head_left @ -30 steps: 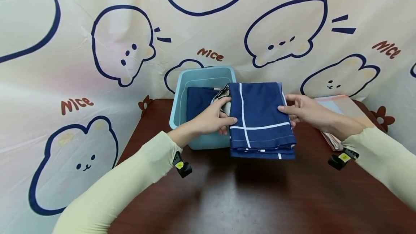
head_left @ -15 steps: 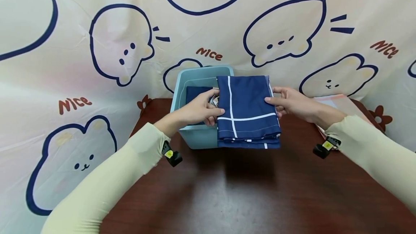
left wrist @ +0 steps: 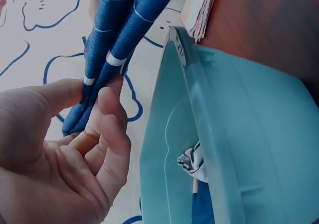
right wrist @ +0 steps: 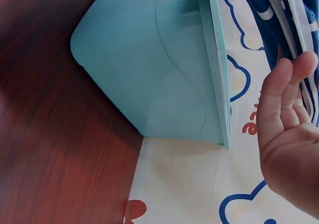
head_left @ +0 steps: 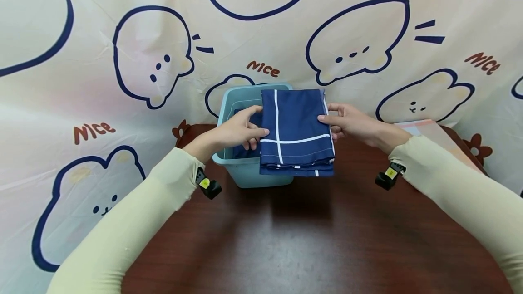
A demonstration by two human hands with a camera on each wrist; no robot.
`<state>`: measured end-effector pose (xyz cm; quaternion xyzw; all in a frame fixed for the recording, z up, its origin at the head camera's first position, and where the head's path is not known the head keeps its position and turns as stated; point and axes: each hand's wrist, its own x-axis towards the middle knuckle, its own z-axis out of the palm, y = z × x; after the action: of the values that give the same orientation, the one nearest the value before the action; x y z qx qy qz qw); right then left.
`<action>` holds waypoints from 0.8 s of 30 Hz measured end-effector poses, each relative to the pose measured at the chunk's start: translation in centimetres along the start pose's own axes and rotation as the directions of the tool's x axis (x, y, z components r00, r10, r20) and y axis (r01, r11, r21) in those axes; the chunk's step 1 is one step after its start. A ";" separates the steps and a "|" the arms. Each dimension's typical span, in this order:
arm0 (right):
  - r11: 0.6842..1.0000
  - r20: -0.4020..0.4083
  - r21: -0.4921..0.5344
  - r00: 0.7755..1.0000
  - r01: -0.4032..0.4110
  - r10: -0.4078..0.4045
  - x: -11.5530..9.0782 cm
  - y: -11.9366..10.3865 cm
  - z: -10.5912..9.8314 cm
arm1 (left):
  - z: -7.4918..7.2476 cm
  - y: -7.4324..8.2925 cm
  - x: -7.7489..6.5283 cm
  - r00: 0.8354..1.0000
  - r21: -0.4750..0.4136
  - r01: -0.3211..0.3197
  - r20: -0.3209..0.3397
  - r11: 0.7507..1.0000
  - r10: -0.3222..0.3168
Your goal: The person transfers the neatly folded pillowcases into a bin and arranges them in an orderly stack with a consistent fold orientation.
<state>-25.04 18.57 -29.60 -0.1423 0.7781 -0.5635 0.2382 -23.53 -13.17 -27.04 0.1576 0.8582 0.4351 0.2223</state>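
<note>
A folded navy cloth (head_left: 300, 119) with white stripes hangs in the air between both hands, overlapping the right part of a light blue bin (head_left: 241, 173) in the head view. My left hand (head_left: 241, 129) pinches its left edge, thumb on top and fingers beneath. On the opposite edge, my right hand (head_left: 353, 124) grips with the thumb above and the fingers below. The left wrist view shows the cloth's layered fold (left wrist: 112, 55) between thumb and fingers, above the bin's rim. Inside the bin lie a dark blue cloth (left wrist: 203, 204) and a white patterned cloth (left wrist: 194, 162).
The bin stands on a dark red-brown table (head_left: 286, 248), close to a cream curtain (head_left: 253, 40) with cartoon outlines. At the table's right back lies a folded pastel cloth (head_left: 433, 133), partly behind the right forearm.
Both hands have carried the folded navy cloth left and slightly away from me, from beside the bin to over its right part. The grip on both edges stays the same.
</note>
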 end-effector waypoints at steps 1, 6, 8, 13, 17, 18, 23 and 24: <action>1.000 -0.002 -0.001 1.000 -0.002 0.002 0.2 0.0 0.1 | -0.2 0.0 0.0 1.000 0.002 0.002 -0.002 1.000 -0.002; 1.000 -0.016 -0.005 1.000 -0.001 0.001 0.8 -0.3 0.4 | -0.7 0.0 -0.1 1.000 0.014 0.004 -0.009 1.000 -0.004; 1.000 -0.019 -0.004 1.000 0.002 -0.002 1.0 -0.3 0.5 | -0.8 -0.1 -0.1 1.000 0.016 0.006 -0.012 1.000 -0.005; 1.000 -0.020 0.005 1.000 0.006 -0.006 1.6 -0.3 0.7 | -1.2 -0.5 0.1 1.000 0.014 0.019 -0.018 1.000 -0.019; 1.000 -0.019 0.016 1.000 0.008 -0.007 2.1 -0.4 0.8 | -1.5 -0.6 0.2 0.999 0.025 0.027 -0.028 0.999 -0.026; 1.000 -0.018 0.020 1.000 0.007 -0.007 2.1 -0.5 0.9 | -1.6 -0.6 0.2 0.999 0.027 0.029 -0.030 0.999 -0.028; 1.000 -0.023 0.023 1.000 0.006 -0.005 2.5 -0.8 1.2 | -2.1 -0.9 0.4 0.999 0.028 0.026 -0.027 0.999 -0.025; 1.000 -0.027 0.021 1.000 0.006 -0.006 2.6 -0.9 1.2 | -2.2 -1.0 0.5 0.999 0.020 0.025 -0.026 0.999 -0.024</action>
<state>-26.60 16.04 -29.63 -0.1345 0.7749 -0.5742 0.2274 -25.13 -14.96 -26.81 0.1438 0.8672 0.4256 0.2150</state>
